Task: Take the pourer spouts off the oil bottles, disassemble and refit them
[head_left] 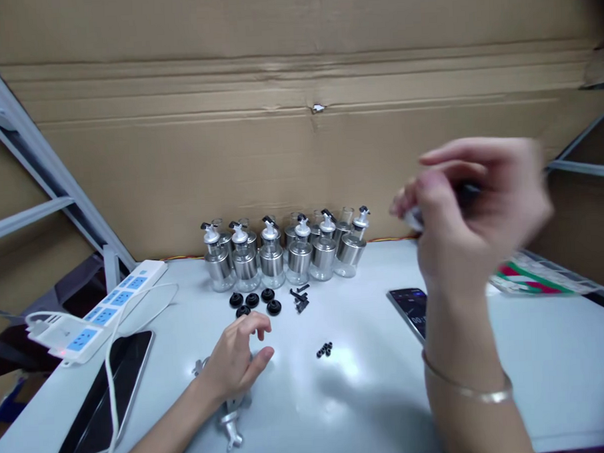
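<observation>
My right hand [474, 212] is raised above the right side of the table, smeared by motion. Its fingers are closed on a small silver-and-black piece [414, 217] that is mostly hidden. Over the table at centre left, my left hand [237, 356] is held with fingers loosely bent and thumb apart, with nothing in it. Beneath it lie silver pourer spouts [231, 426], partly covered by the hand and wrist. Just beyond its fingers sit several round black stoppers [252, 300]. Small black levers [301, 298] and a cluster of tiny black rings [325, 350] lie to their right.
Glass bottles with steel bands [272, 262] stand in rows at the back, the front ones topped with silver spouts. A power strip [112, 305] and a dark tablet [106, 395] with a white cable lie left. A phone [410, 308] is beside my right forearm. Cardboard [219, 163] walls the back.
</observation>
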Motion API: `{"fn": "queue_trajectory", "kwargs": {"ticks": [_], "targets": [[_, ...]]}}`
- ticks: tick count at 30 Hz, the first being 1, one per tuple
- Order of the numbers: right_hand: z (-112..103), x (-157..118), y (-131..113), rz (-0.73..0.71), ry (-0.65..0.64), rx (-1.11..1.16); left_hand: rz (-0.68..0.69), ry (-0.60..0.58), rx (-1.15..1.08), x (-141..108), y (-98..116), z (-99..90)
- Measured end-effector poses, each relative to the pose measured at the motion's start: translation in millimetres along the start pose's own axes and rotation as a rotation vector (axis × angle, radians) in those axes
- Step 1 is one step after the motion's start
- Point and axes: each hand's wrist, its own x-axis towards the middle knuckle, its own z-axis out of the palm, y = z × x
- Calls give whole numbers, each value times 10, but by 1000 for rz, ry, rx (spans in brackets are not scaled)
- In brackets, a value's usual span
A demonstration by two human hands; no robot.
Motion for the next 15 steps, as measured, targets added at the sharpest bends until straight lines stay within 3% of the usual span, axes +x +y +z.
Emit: {"fn": "queue_trajectory", "kwargs": {"ticks": [1,2,4,7,9,11,15], "targets": [[47,192,222,29,11,-131,-4,-6,6,7,8,-4],[82,370,453,84,-61,-300,-5,-13,11,10,15,-6],[140,658,897,239,-341,-616,-5,-26,21,10,22,-7],[267,907,1385,342,-798,-905,0,-41,46,6,26,-2],[384,975,1559,367,-1033,-976,-5,-53,71,10,31,-1],[500,991,1643,383,-1176,-1011,-19,-57,93,20,41,-4],[657,940,1715,379,-1264,-998,-36,-77,123,44,71,-16]]}}
